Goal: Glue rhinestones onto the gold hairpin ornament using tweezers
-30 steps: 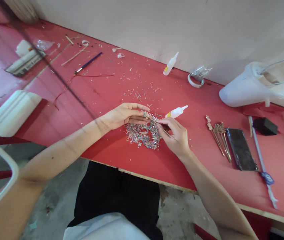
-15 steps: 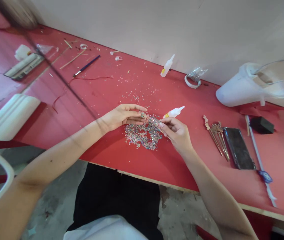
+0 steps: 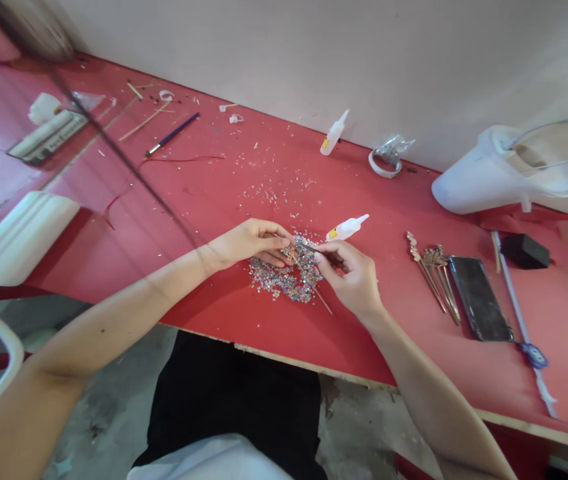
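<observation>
A heap of small glittering beads [image 3: 300,283] lies on the red table near its front edge. Above the heap, my left hand [image 3: 264,243] has its fingers closed on an ornate hairpin [image 3: 325,301], whose thin stick points down to the right. My right hand [image 3: 347,270] pinches a thin dark tool [image 3: 309,247], with its tip close to the hairpin's decorated end. A white glue bottle [image 3: 347,228] with a yellow label lies just beyond my right hand.
On the right are finished-looking metal hairpins [image 3: 434,273], a phone [image 3: 480,298], a black block [image 3: 525,251] and a white pitcher [image 3: 484,170]. Another glue bottle [image 3: 334,133] stands by the wall. Leftward lie a blue brush [image 3: 173,135] and a white lamp [image 3: 24,237].
The hairpin's stick has swung out below my right hand, which now holds the dark tool. My left hand has dropped slightly and its fingers have curled in.
</observation>
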